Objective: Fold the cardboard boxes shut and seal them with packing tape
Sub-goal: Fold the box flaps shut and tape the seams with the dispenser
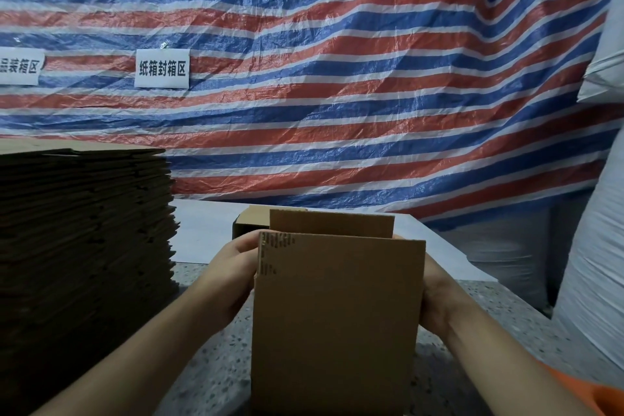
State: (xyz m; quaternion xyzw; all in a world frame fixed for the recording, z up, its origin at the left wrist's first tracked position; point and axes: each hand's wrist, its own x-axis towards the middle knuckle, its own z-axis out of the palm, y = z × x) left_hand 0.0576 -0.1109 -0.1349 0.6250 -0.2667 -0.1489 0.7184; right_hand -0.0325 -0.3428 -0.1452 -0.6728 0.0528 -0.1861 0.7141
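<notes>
I have the cardboard box (337,314) upright between both hands, near flap standing tall toward me; my left hand (233,267) curls fingers around its left edge; my right hand (435,300) is mostly hidden behind the right wall (its hold I cannot tell); both sit equally close; no tape in sight.

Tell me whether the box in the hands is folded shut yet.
Not yet: the cardboard box has its near and far flaps standing upright, no tape visible.
</notes>
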